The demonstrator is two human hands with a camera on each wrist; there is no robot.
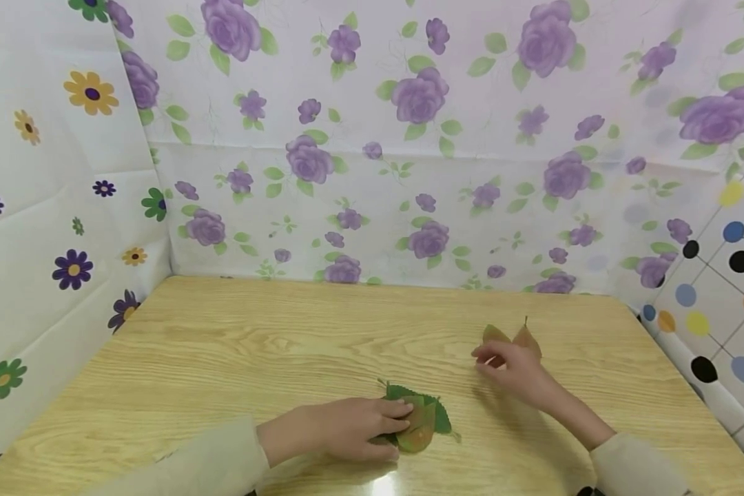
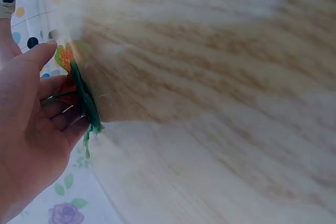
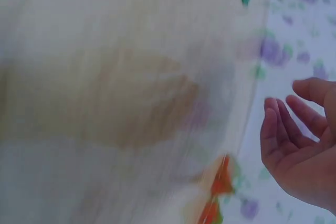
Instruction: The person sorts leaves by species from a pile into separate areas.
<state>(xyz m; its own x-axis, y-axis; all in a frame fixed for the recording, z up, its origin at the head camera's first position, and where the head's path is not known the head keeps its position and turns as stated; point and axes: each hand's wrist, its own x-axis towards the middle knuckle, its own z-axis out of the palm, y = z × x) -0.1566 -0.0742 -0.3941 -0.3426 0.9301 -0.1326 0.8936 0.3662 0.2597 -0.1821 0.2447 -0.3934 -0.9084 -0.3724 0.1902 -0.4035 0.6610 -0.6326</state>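
My left hand (image 1: 362, 428) rests on a small pile of artificial leaves, its extended fingers lying over them. On top is a yellow-green and orange leaf (image 1: 418, 430); serrated green leaves (image 1: 440, 415) stick out from under it. From the palm side, the left wrist view shows a dark green leaf (image 2: 86, 98) edge-on at the fingertips. My right hand (image 1: 514, 372) hovers farther back on the right, loosely bent and holding nothing. Just behind it lie two orange-green leaves (image 1: 527, 339), partly hidden by the hand. In the right wrist view, those leaves (image 3: 223, 177) appear orange below the fingers.
A light wood-grain table (image 1: 254, 344) lies under both hands. Behind it hangs a white cloth with purple roses (image 1: 359, 207). Flower-patterned cloth (image 1: 68, 207) borders the left side, and cloth with coloured dots (image 1: 713, 296) borders the right.
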